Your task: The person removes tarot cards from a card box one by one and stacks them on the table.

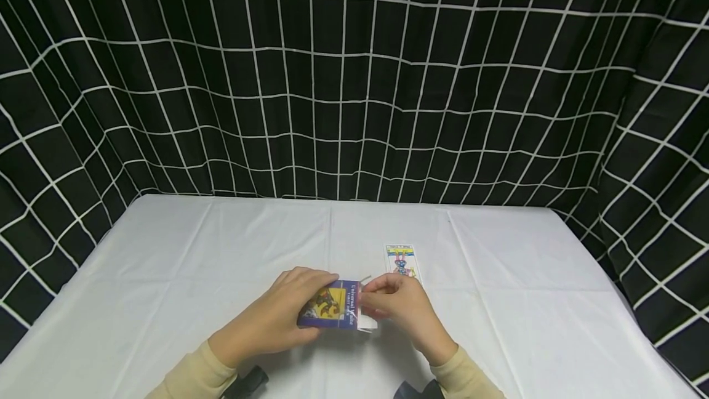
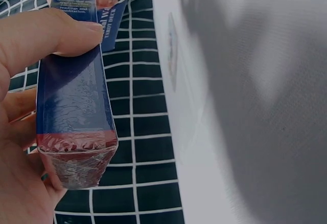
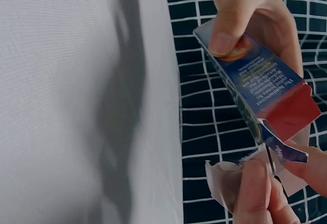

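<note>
My left hand (image 1: 277, 313) grips a blue tarot card box (image 1: 327, 305) by its sides, its thumb along a narrow side in the left wrist view. Clear wrap covers the box's near red end (image 2: 76, 168) there. At the other end, my right hand (image 1: 407, 313) pinches a torn, white-lined flap (image 3: 225, 180) between thumb and fingers. That end stands partly opened, with a red panel (image 3: 291, 111) showing in the right wrist view. The box is held above the table. What lies inside it is hidden.
One tarot card (image 1: 401, 258) lies face up on the white cloth-covered table (image 1: 194, 251), just beyond the right hand. Black curtains with a white grid (image 1: 332, 79) stand behind the table and at both sides.
</note>
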Demonstrator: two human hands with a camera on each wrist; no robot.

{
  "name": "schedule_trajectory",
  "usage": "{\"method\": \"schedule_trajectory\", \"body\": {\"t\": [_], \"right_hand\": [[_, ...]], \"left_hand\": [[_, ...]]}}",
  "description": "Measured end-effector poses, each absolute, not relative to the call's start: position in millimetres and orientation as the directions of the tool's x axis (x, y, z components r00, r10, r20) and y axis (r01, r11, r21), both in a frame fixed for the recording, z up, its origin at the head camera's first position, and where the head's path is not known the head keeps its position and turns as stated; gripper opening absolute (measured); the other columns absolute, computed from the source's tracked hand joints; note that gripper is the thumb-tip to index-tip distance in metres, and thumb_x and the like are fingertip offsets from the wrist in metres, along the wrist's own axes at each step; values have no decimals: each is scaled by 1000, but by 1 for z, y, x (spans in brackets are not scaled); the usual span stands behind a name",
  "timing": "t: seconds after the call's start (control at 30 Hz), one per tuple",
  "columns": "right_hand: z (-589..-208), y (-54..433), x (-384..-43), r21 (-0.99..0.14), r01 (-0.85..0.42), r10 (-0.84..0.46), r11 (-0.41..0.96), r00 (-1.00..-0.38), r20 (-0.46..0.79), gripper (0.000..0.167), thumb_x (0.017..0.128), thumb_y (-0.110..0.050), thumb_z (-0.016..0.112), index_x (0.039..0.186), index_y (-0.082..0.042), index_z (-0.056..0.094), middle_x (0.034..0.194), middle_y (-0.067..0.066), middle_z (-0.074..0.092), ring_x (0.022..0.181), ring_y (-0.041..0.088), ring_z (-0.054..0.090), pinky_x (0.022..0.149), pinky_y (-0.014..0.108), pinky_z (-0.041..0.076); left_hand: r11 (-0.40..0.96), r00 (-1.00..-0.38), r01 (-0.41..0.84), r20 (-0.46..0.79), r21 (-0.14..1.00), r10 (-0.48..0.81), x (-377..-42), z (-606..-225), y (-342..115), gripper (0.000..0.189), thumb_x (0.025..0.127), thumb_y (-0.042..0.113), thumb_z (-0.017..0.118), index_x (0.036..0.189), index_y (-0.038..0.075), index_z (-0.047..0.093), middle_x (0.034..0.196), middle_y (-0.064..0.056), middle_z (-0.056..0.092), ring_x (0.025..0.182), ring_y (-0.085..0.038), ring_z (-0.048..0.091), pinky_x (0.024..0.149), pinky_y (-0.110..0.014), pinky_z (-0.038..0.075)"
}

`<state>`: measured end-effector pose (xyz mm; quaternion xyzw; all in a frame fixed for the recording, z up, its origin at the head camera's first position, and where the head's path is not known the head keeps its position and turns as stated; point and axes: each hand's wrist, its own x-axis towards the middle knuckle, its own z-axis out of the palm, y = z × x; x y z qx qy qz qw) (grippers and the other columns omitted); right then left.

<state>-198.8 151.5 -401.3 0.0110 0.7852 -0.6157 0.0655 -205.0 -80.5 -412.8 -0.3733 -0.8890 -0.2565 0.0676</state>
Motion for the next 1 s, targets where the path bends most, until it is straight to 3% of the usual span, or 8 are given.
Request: {"method": "schedule_trajectory", "body": {"t": [0.3, 0.77, 1.0], "right_hand": [[-401, 153, -200, -964, 105, -46, 243, -992, -120, 24, 78, -7, 74, 95, 8, 67, 76, 5, 70, 66, 11, 67, 70, 30, 62], [-397, 165, -203, -964, 57, -108, 261, -990, -88, 36, 78, -3, 71, 112, 9, 69, 85, 6, 72, 76, 11, 67, 71, 31, 62], [-395, 168, -203, -961, 37, -138, 275, -987, -78, 32, 81, -6, 72, 109, 9, 69, 95, 14, 75, 78, 11, 68, 72, 32, 62]], "left_hand": [[602, -717, 695, 316, 394, 621, -205, -413, -80, 76, 74, 19, 79, 143, 9, 49, 137, -3, 59, 126, -19, 52, 110, -46, 41], [601, -715, 697, 326, 390, 618, -205, -411, -81, 76, 72, 20, 80, 142, 8, 50, 137, -3, 59, 125, -20, 52, 110, -46, 41], [598, -713, 700, 328, 389, 620, -205, -411, -82, 77, 72, 20, 80, 142, 8, 50, 136, -3, 60, 125, -20, 53, 111, -47, 41]]}}
